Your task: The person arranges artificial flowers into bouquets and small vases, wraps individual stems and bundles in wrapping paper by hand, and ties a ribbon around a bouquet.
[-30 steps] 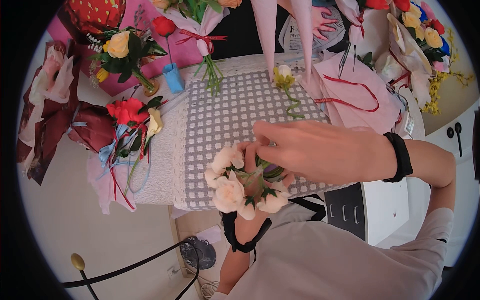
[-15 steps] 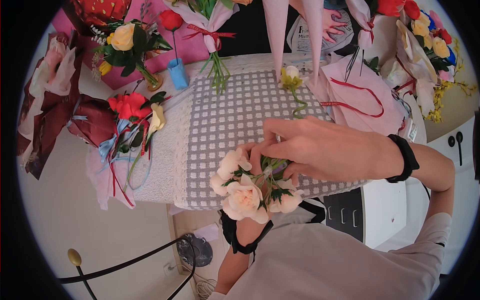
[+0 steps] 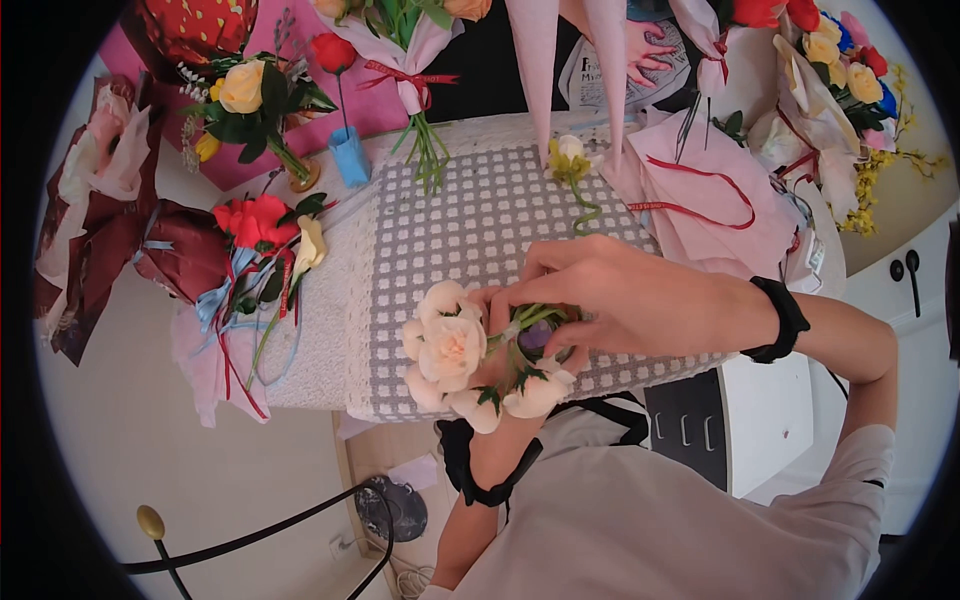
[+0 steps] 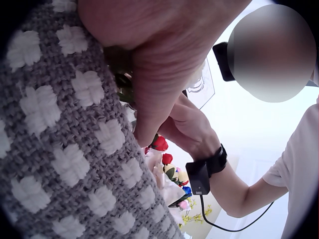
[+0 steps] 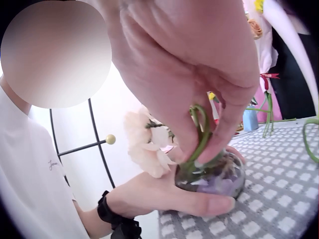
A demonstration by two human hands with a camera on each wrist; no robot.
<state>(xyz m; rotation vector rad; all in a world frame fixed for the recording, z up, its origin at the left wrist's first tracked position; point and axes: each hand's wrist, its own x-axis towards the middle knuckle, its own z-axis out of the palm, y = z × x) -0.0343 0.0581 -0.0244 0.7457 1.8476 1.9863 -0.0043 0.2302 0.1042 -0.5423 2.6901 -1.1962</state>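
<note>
A bunch of pale peach flowers [image 3: 450, 350] leans over the near-left part of the checked cloth in the head view. My left hand [image 5: 164, 194] curls around a small round glass jar [image 5: 222, 181] with something purple inside, low on the cloth in the right wrist view. Thumb and fingers of my right hand [image 3: 650, 300] pinch green stems [image 5: 200, 142] at the jar's mouth. Flowers partly cover the left hand in the head view. In the left wrist view the left hand [image 4: 164, 55] hides most of the jar, with the right hand [image 4: 189, 122] beyond.
A white flower with a curled stem [image 3: 570, 165] lies on the checked cloth [image 3: 450, 220]. Pink paper with red ribbon [image 3: 710, 190] is at the right, red and cream flowers [image 3: 255, 222] at the left. Wrapped bouquets and a small blue holder [image 3: 348, 157] stand along the back.
Compared with half a second ago, the flower heads have tilted left and the purple inside the jar shows more. My right hand has shifted slightly left, still at the stems.
</note>
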